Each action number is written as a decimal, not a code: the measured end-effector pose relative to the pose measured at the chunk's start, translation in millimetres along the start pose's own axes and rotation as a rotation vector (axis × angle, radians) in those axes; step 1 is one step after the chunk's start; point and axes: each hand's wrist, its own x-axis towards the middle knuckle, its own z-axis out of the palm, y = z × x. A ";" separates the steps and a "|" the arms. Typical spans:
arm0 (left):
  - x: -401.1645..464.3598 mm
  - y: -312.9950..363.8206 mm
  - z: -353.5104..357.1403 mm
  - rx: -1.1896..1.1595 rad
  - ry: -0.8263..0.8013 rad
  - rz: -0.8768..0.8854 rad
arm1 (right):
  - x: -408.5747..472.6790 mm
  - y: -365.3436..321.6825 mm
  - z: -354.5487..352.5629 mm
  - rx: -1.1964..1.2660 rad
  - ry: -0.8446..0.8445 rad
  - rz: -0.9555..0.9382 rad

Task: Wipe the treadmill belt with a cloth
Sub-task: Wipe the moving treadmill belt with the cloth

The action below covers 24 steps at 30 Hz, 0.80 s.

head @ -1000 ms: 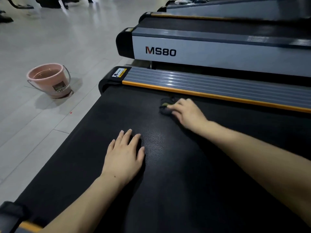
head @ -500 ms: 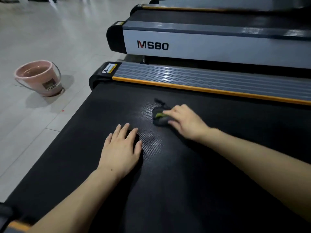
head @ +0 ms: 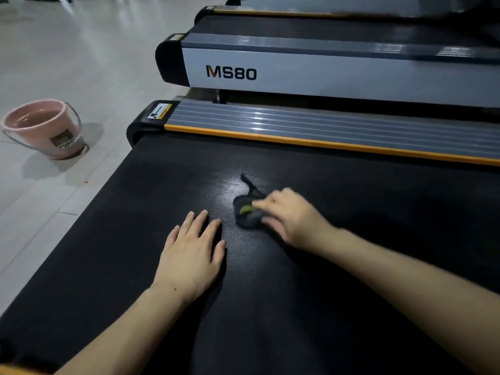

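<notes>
Your left hand [head: 190, 255] lies flat, fingers straight, on the black belt [head: 121, 239]. Just beside it, your right hand [head: 290, 216] grips a dark cloth [head: 247, 216] mid-belt. The orange rail [head: 324, 143] edges the far side; a pink bucket [head: 43, 128] stands on the floor [head: 67, 63], well apart.

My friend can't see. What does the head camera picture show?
A right hand presses a dark cloth onto a black treadmill belt, while the left hand rests flat beside it. A pink bucket stands on the floor.
</notes>
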 end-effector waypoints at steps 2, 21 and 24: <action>-3.3 -1.8 4.4 0.004 -0.015 0.001 | 34.1 48.0 4.0 -0.104 0.026 0.154; -63.9 -32.0 -9.0 0.106 -0.088 0.117 | 4.3 26.8 -17.1 -0.112 0.041 0.501; -69.7 -35.3 -5.7 0.073 -0.102 0.107 | 10.5 18.4 -12.8 -0.086 0.071 0.661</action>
